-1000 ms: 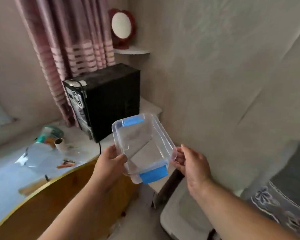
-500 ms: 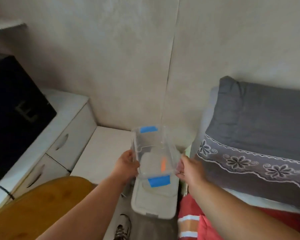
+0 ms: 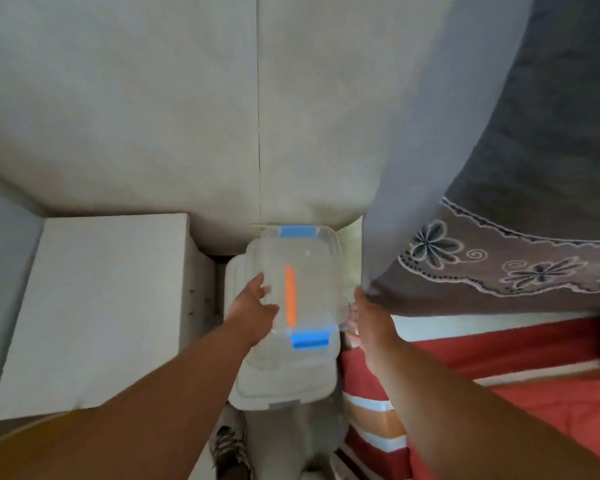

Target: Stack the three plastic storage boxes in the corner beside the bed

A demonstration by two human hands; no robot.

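I hold a small clear storage box with blue clips [image 3: 309, 271] between both hands, low in the gap between a white cabinet and the bed. My left hand [image 3: 253, 306] grips its left side and my right hand [image 3: 364, 317] grips its right side. Directly beneath it lies a larger white-lidded box [image 3: 278, 386] on the floor in the corner. An orange strip [image 3: 290, 295] shows through the clear box. Whether the small box touches the lid below I cannot tell.
A white cabinet top [image 3: 97, 306] stands on the left. The bed with a red cover [image 3: 499, 372] and a grey flowered pillow [image 3: 520, 209] lies on the right. The wall corner [image 3: 258, 116] is straight ahead. A shoe [image 3: 231, 452] lies on the floor below.
The view has turned from the desk and computer tower down to the corner. Both hands have carried the clear box lower, down over the white-lidded box.
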